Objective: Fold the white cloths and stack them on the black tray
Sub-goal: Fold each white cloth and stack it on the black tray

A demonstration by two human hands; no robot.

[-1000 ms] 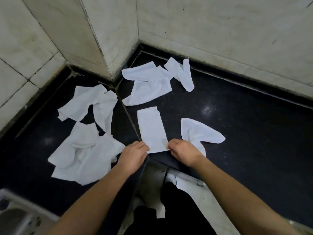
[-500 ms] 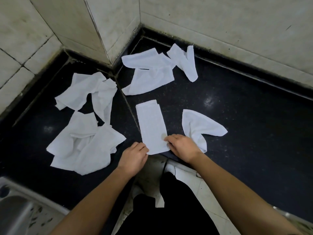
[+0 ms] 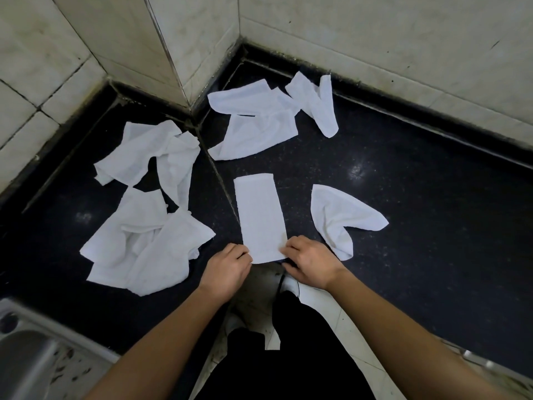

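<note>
A white cloth folded into a long strip (image 3: 261, 217) lies flat on the black counter (image 3: 418, 226), its near end at the counter's front edge. My left hand (image 3: 227, 269) pinches the strip's near left corner. My right hand (image 3: 310, 261) holds its near right corner. Loose white cloths lie around it: one crumpled to the right (image 3: 340, 215), a pile at the left (image 3: 144, 241), another at the far left (image 3: 150, 160), and several at the back (image 3: 256, 122). No black tray is in view.
Tiled walls (image 3: 375, 39) close the counter at the back, with a jutting corner pillar (image 3: 173, 53). A steel sink (image 3: 23, 368) sits at the lower left. My dark-clothed legs (image 3: 282, 365) and the pale floor show below the counter's edge.
Both hands stay at the strip's near end. The right hand has shifted slightly along the near right corner. The view has moved a little.
</note>
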